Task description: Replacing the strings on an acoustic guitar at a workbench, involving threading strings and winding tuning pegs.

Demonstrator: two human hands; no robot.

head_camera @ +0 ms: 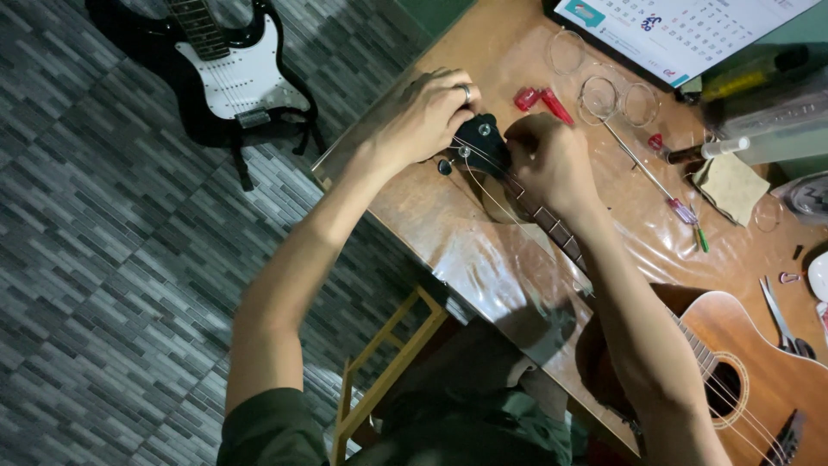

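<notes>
An acoustic guitar (759,362) lies across a brown table (483,52), its black headstock (479,138) pointing to the far left corner. My left hand (427,108), with a ring on one finger, curls over the headstock's far edge by the tuning pegs. My right hand (548,160) presses on the neck just behind the headstock, fingers closed on it. A loose thin string (483,185) arcs from the headstock over the table. The neck's upper frets are hidden under my right hand and forearm.
A red clip-like tool (542,99), coiled strings (604,91), a long screwdriver (655,181), scissors (780,315), a cloth (733,185) and a calendar (681,30) lie on the table. A black-and-white electric guitar (228,73) rests on the tiled floor. A wooden stool frame (388,362) stands below.
</notes>
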